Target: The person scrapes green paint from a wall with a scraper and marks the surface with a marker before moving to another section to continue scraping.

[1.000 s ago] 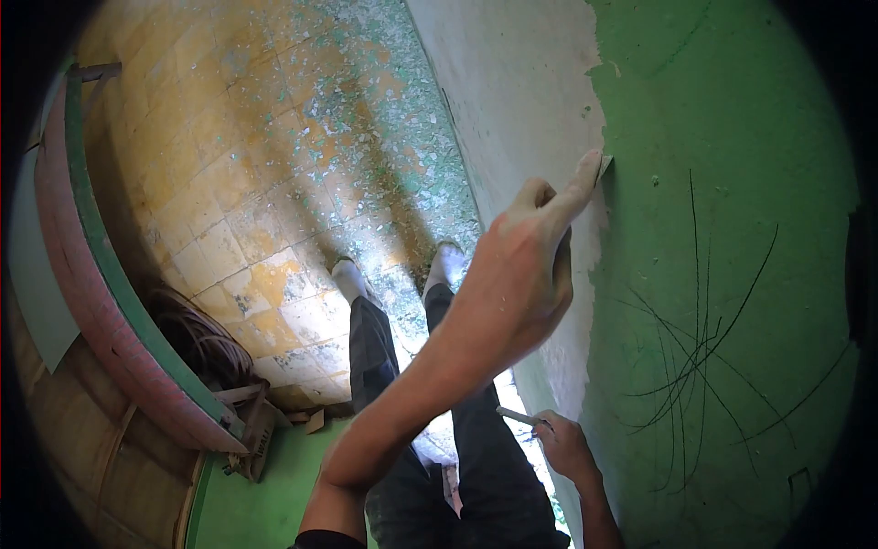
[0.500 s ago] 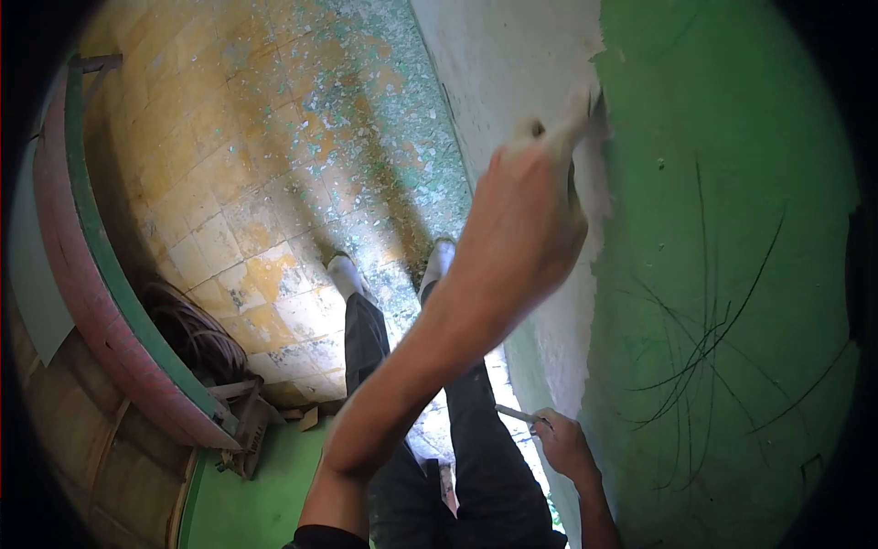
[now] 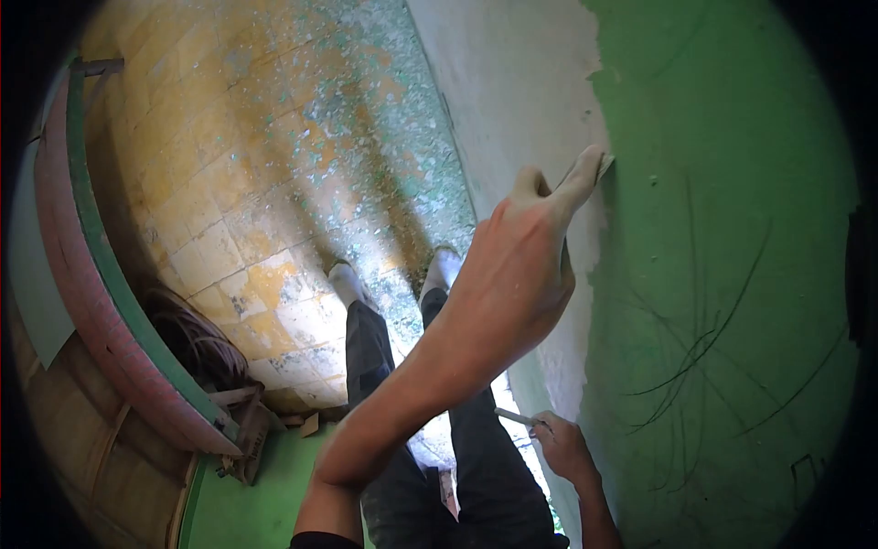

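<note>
My left hand (image 3: 535,238) reaches across to the wall, its fingers closed on a scraper (image 3: 607,165). Only a small pale end of the blade shows past the stretched index finger, right at the ragged edge of the green paint (image 3: 695,274). Most of the tool is hidden by the hand. Left of that edge the wall is bare and whitish (image 3: 521,82). Lower down, beside my leg and close to the wall, my right hand (image 3: 567,450) pinches a thin pale stick (image 3: 514,416) that points left.
Paint flakes (image 3: 384,137) litter the worn yellow tile floor (image 3: 201,183) along the wall base. My feet (image 3: 346,282) stand near them. At left are a curved pink and green panel (image 3: 110,329) and a dark coil (image 3: 192,334). Dark scratches (image 3: 704,339) mark the green wall.
My left hand has come down along the paint edge, nearer to me, and is less blurred. The right hand has stayed in place with its stick.
</note>
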Available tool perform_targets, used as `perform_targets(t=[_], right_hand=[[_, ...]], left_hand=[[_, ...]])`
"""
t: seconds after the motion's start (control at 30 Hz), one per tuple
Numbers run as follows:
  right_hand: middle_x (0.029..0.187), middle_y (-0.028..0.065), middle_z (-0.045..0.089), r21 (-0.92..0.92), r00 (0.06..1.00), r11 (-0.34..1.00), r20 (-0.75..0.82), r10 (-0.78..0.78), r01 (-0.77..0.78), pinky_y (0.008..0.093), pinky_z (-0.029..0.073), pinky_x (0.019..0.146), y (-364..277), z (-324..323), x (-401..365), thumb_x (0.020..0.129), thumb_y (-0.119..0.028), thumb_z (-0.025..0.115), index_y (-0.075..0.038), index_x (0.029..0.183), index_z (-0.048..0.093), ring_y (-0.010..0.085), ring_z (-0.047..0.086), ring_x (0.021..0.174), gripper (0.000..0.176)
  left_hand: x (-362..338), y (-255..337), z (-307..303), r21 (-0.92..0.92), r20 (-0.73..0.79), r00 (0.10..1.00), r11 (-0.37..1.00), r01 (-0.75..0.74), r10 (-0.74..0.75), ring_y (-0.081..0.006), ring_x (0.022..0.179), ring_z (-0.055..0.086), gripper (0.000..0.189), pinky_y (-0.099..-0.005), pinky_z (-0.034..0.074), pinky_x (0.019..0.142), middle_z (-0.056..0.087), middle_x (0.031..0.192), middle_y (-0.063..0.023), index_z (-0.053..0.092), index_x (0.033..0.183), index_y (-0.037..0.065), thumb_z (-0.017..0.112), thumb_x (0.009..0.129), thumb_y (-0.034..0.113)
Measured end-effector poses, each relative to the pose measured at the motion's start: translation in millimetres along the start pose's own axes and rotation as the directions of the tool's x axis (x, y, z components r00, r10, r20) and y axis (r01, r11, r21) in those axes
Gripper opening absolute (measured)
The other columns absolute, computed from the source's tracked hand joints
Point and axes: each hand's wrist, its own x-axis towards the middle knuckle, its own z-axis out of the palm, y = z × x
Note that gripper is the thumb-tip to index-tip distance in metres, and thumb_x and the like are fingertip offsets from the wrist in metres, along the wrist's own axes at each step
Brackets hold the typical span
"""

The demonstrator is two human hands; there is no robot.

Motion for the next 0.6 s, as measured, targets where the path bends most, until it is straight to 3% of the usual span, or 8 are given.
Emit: perform_targets(t=[0.1, 0.27, 0.37, 0.5, 0.6], right_hand=[[0.092, 0.0222, 0.07, -0.061, 0.998, 0.997, -0.013, -0.056, 0.055, 0.0489, 0.051, 0.08, 13, 6, 2, 0.096, -0.017, 0.056, -0.002, 0.108, 0.065, 0.0417, 0.068, 0.09, 0.021], [0.091, 0.0229, 0.07, 0.006, 0.999, 1.0, -0.027, -0.021, 0.021, 0.0489, 0.051, 0.078, 8, 3, 3, 0.096, -0.016, 0.056, 0.0, 0.108, 0.065, 0.0422, 0.068, 0.089, 0.021], [0.091, 0.0221, 0.07, 0.0, 1.0, 1.0, 0.004, -0.012, 0.012, 0.0488, 0.051, 0.078, -4, -4, -1, 0.096, -0.015, 0.057, 0.0, 0.108, 0.065, 0.0419, 0.068, 0.09, 0.02], [0.09, 0.0214, 0.07, 0.01, 1.0, 1.0, -0.008, -0.028, 0.029, 0.0479, 0.051, 0.078, 4, 6, 1, 0.096, -0.015, 0.056, -0.001, 0.108, 0.065, 0.0415, 0.068, 0.088, 0.02], [0.09, 0.0212, 0.07, -0.005, 0.999, 0.999, -0.016, -0.044, 0.044, 0.0473, 0.051, 0.078, 9, 5, 0, 0.096, -0.016, 0.057, -0.001, 0.108, 0.065, 0.0411, 0.068, 0.087, 0.021]], left_hand=[[14, -6, 0, 0.032, -0.081, 0.996, 0.999, -0.034, 0.037, -0.0334, 0.076, 0.059, 0.053, -0.0462, 0.047, 0.078, 0.056, 0.085, -0.0217, 0.05, 0.147, 0.005, 0.05, 0.095, -0.005], [9, -6, 11, 0.005, -0.136, 0.988, 0.998, -0.069, 0.069, -0.0319, 0.074, 0.059, 0.051, -0.0458, 0.047, 0.073, 0.056, 0.084, -0.0204, 0.052, 0.146, 0.005, 0.051, 0.096, -0.004], [3, 2, 12, 0.028, -0.111, 0.994, 1.0, -0.014, 0.017, -0.0307, 0.073, 0.059, 0.05, -0.0462, 0.047, 0.071, 0.057, 0.084, -0.0198, 0.053, 0.145, 0.005, 0.051, 0.096, -0.004], [14, -6, -6, 0.085, -0.078, 0.992, 0.992, -0.088, 0.095, -0.0325, 0.072, 0.058, 0.049, -0.0459, 0.047, 0.072, 0.056, 0.085, -0.0202, 0.053, 0.145, 0.006, 0.051, 0.097, -0.002], [7, -4, 9, 0.039, -0.138, 0.989, 0.998, -0.051, 0.055, -0.033, 0.071, 0.058, 0.047, -0.0453, 0.047, 0.072, 0.057, 0.085, -0.0204, 0.055, 0.144, 0.005, 0.052, 0.097, -0.002]])
